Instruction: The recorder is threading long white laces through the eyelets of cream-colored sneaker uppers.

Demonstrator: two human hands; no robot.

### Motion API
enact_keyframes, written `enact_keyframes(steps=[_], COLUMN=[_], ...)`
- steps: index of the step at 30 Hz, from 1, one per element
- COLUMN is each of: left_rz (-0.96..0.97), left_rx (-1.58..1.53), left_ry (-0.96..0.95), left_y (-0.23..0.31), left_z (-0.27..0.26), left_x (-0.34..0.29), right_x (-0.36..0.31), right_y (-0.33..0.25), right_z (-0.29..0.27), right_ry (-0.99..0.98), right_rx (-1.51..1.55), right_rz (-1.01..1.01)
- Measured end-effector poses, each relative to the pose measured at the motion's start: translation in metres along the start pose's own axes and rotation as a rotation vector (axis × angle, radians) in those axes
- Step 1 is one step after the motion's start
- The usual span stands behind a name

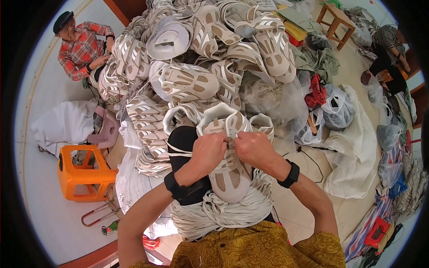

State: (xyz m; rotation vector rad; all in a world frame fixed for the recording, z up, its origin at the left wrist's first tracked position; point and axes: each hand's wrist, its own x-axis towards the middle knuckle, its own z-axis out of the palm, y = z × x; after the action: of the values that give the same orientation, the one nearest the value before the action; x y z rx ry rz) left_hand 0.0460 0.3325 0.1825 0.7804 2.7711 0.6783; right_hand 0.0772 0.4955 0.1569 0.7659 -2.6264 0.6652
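Observation:
A beige and white sneaker upper (230, 184) lies in front of me, toe toward my body, over a thick bundle of white shoelaces (219, 219) on my lap. My left hand (209, 152) is closed at the left eyelet row, pinching a white lace; a loop of lace (179, 151) shows beside its wrist. Opposite it, my right hand (255, 152) is closed at the right eyelet row, with a bit of white lace at its fingertips. Lace crosses the lower eyelets. Fingers partly hide the upper's middle.
A tall heap of similar sneaker uppers (190, 82) rises just beyond my hands. An orange plastic stool (73, 172) stands left. Plastic bags (337, 107) and a white sack (353, 156) lie right. One person (87, 49) sits far left, another (389, 49) far right.

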Motion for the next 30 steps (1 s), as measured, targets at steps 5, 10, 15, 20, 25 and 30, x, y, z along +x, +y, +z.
enact_keyframes(steps=[5,10,15,20,25,30], left_rz=[-0.051,-0.013,0.087,0.101,-0.166,-0.368], left_rx=[-0.262,-0.216,-0.031,-0.009,-0.524,-1.379], left_ry=[-0.067,-0.167,-0.267,-0.320,-0.425,-0.271], left_y=[-0.001,-0.002,0.000,-0.004,-0.012,0.010], left_z=[0.001,0.000,0.001,-0.009,-0.065,-0.123], left_x=[0.010,0.016,0.029,0.023,-0.019,-0.087], right_x=[-0.003,-0.015,-0.010,0.000,0.002,0.003], right_y=[-0.005,0.020,0.019,0.012,0.012,-0.024], right_z=[0.004,0.004,0.008,-0.003,-0.001,-0.026], right_ry=[-0.049,-0.025,-0.008,-0.022,-0.177,0.135], right_rx=[-0.187,0.124,0.131,0.428,0.721,0.568], right_rz=[-0.073,-0.005,0.092,0.233,0.420,0.089])
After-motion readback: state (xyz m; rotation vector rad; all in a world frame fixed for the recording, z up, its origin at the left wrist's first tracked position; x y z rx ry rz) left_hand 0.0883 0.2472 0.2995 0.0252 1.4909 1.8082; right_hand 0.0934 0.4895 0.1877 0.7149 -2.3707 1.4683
